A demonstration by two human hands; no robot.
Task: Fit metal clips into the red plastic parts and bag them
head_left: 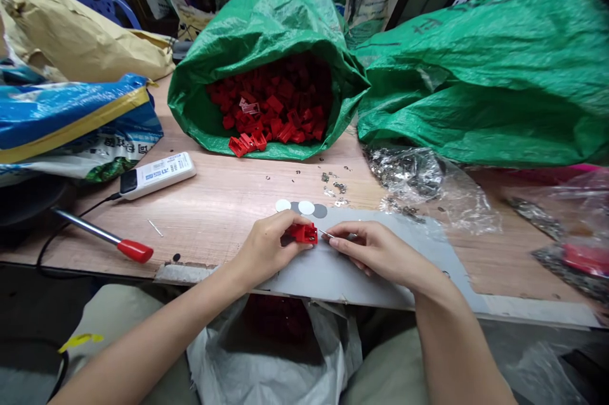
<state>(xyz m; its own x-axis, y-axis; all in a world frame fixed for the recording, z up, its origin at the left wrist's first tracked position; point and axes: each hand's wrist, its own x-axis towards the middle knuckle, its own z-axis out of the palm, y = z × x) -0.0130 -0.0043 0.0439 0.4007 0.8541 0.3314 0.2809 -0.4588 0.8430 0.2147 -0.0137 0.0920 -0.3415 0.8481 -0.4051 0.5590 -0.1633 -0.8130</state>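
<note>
Between the thumb and fingers of my left hand (271, 241) is a red plastic housing (306, 233), its open end turned to the right. My right hand (375, 246) pinches a thin metal piece (325, 233), whose tip points at the housing's open end; whether they touch I cannot tell. Both hands are over a grey mat (404, 272) at the table's front edge. Small metal parts (339, 188) lie scattered beyond the mat. Behind them a green woven sack (266, 18) gapes toward me, filled with red plastic housings (280, 113).
A second green sack (485, 75) lies at right, with clear bags of metal parts (409, 170) before it. On the left are a white corded device (159, 174), a red-tipped lever (136, 251) and a blue sack (71, 119). Below the edge hangs a white sack (223, 354).
</note>
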